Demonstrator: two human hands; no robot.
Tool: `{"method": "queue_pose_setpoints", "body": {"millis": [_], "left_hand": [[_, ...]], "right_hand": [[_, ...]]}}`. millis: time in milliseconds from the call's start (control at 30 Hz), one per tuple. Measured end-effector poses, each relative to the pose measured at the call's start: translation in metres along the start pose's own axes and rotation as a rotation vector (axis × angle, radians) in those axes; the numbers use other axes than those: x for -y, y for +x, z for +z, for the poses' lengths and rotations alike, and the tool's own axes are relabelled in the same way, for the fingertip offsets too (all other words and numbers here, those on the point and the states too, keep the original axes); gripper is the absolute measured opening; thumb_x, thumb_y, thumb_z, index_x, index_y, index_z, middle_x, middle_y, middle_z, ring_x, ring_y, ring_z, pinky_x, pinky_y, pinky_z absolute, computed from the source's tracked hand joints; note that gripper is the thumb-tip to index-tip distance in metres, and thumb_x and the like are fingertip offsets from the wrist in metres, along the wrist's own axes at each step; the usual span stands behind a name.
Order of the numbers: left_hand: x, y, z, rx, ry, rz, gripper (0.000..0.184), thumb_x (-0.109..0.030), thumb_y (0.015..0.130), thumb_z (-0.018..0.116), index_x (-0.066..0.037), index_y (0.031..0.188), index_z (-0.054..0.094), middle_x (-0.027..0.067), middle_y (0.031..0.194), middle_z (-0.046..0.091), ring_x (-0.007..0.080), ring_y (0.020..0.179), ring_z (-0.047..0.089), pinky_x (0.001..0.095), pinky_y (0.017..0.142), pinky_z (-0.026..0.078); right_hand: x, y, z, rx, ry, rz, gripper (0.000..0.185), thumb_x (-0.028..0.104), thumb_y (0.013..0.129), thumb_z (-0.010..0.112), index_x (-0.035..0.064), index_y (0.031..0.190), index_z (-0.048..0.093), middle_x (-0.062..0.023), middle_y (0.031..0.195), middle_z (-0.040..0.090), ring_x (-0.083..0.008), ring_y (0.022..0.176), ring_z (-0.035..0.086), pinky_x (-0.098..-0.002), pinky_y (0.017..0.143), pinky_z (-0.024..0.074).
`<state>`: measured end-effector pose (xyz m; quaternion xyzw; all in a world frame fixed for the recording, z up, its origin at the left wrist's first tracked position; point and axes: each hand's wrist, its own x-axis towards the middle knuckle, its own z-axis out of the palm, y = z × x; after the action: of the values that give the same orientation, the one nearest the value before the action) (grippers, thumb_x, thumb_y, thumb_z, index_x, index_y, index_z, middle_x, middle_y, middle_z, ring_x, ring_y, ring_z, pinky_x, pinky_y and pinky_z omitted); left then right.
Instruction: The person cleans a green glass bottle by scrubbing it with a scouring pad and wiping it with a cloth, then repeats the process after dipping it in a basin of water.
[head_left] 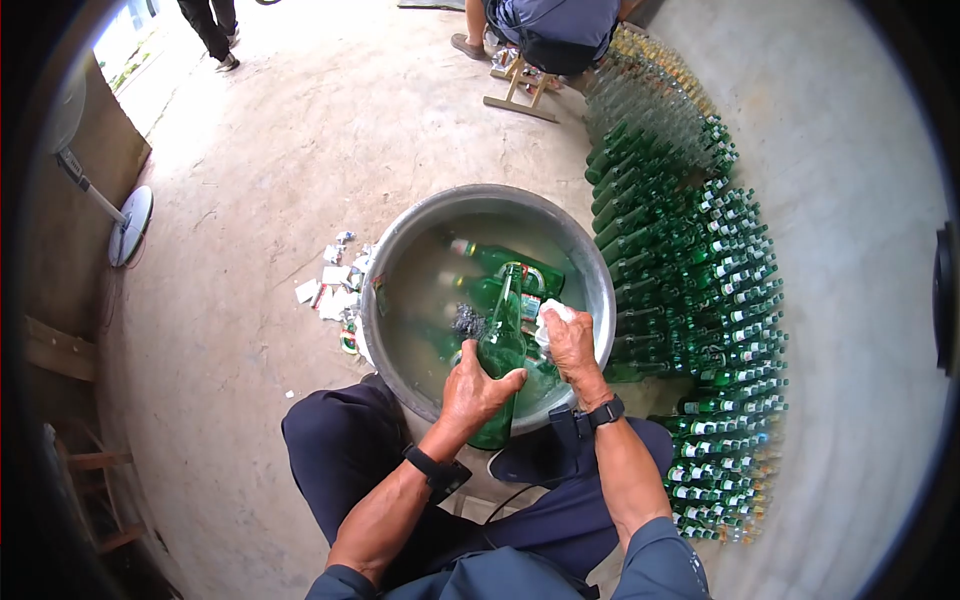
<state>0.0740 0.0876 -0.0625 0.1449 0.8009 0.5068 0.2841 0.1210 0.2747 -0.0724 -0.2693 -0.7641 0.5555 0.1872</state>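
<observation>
My left hand (468, 397) is closed round the lower part of a green glass bottle (503, 348), which is tilted over the basin with its neck pointing away from me. Just right of it, my right hand (572, 352) grips a crumpled white wad (552, 318); whether it is paper or cloth I cannot tell. Beneath both hands is a wide metal basin (369, 310) of cloudy water. Labelled green bottles (515, 267) lie in it, partly under the water. A dark grey scouring pad (467, 321) shows left of the held bottle.
Several rows of stacked green bottles (670, 260) line the wall on the right. Removed paper labels (335, 290) lie on the floor left of the basin. A person (555, 30) sits on a low wooden stool (520, 95) ahead. A standing fan (130, 225) is at left.
</observation>
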Motion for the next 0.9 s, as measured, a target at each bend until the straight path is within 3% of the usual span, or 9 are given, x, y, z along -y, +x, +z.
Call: {"method": "queue_pose_setpoints", "body": {"millis": [100,167,300,400,467,533,567,667,900], "left_hand": [[0.004,0.002,0.003,0.002,-0.012,-0.018,0.083,-0.036,0.074,0.085,0.010,0.129,0.044,0.0289,0.112,0.067,0.0335,0.106,0.067,0.0425,0.091,0.052],[0.010,0.003,0.007,-0.043,-0.012,0.054,0.082,-0.044,0.072,0.081,0.007,0.125,0.044,0.0330,0.103,0.066,0.0470,0.098,0.067,0.0512,0.086,0.052],[0.014,0.004,0.009,-0.054,-0.013,0.052,0.083,-0.044,0.072,0.081,0.007,0.125,0.044,0.0325,0.104,0.067,0.0469,0.098,0.067,0.0509,0.086,0.052],[0.013,0.004,0.008,-0.025,-0.001,0.001,0.085,-0.045,0.071,0.081,0.007,0.126,0.044,0.0328,0.105,0.066,0.0467,0.099,0.067,0.0505,0.087,0.052],[0.015,0.006,0.011,-0.010,-0.004,-0.026,0.087,-0.046,0.071,0.081,0.008,0.127,0.043,0.0334,0.106,0.066,0.0464,0.101,0.067,0.0501,0.088,0.052],[0.017,0.006,0.012,-0.001,-0.016,-0.022,0.087,-0.046,0.071,0.081,0.008,0.128,0.043,0.0335,0.107,0.066,0.0462,0.102,0.067,0.0500,0.088,0.052],[0.017,0.006,0.012,0.006,-0.030,-0.018,0.088,-0.046,0.071,0.081,0.008,0.128,0.043,0.0336,0.107,0.066,0.0460,0.102,0.067,0.0499,0.089,0.052],[0.017,0.004,0.013,0.016,-0.021,-0.007,0.088,-0.046,0.071,0.081,0.008,0.129,0.043,0.0334,0.107,0.066,0.0457,0.102,0.067,0.0499,0.088,0.052],[0.012,0.002,0.012,0.001,0.009,0.002,0.088,-0.046,0.071,0.081,0.007,0.130,0.042,0.0334,0.109,0.066,0.0449,0.103,0.067,0.0497,0.088,0.052]], "right_hand": [[0.000,-0.001,0.003,0.025,0.155,0.199,0.026,0.021,0.097,0.059,-0.0018,0.088,0.067,-0.0036,0.068,0.065,-0.0167,0.056,0.061,-0.0334,0.052,0.0491],[0.002,-0.003,0.002,0.001,0.185,0.230,0.024,0.021,0.097,0.061,-0.0010,0.090,0.068,-0.0032,0.069,0.065,-0.0153,0.056,0.061,-0.0319,0.048,0.0473],[0.001,-0.003,0.005,-0.166,0.397,0.360,0.015,0.015,0.096,0.065,0.0003,0.096,0.068,-0.0056,0.079,0.068,-0.0137,0.059,0.062,-0.0287,0.041,0.0461],[-0.003,-0.007,0.013,-0.150,0.460,0.220,0.012,0.008,0.092,0.068,-0.0016,0.099,0.067,-0.0067,0.086,0.070,-0.0134,0.065,0.065,-0.0279,0.047,0.0516],[-0.029,-0.005,0.011,-0.096,0.325,0.074,0.015,0.004,0.091,0.068,-0.0032,0.104,0.068,-0.0065,0.089,0.071,-0.0128,0.072,0.067,-0.0268,0.053,0.0547],[-0.026,-0.007,0.016,-0.094,0.299,0.080,0.021,0.008,0.096,0.064,-0.0014,0.115,0.065,-0.0096,0.093,0.072,-0.0135,0.073,0.070,-0.0231,0.048,0.0519],[-0.026,-0.007,0.016,-0.096,0.345,0.092,0.024,0.009,0.096,0.064,0.0005,0.118,0.066,-0.0071,0.089,0.071,-0.0095,0.066,0.065,-0.0209,0.044,0.0453],[-0.005,-0.006,0.013,-0.090,0.385,0.271,0.020,0.011,0.093,0.069,0.0019,0.110,0.071,-0.0004,0.081,0.067,-0.0076,0.061,0.059,-0.0248,0.047,0.0459],[0.004,-0.009,0.020,-0.085,0.363,0.319,0.025,0.028,0.096,0.070,0.0036,0.093,0.069,0.0036,0.068,0.058,-0.0055,0.051,0.050,-0.0230,0.041,0.0372]]}}
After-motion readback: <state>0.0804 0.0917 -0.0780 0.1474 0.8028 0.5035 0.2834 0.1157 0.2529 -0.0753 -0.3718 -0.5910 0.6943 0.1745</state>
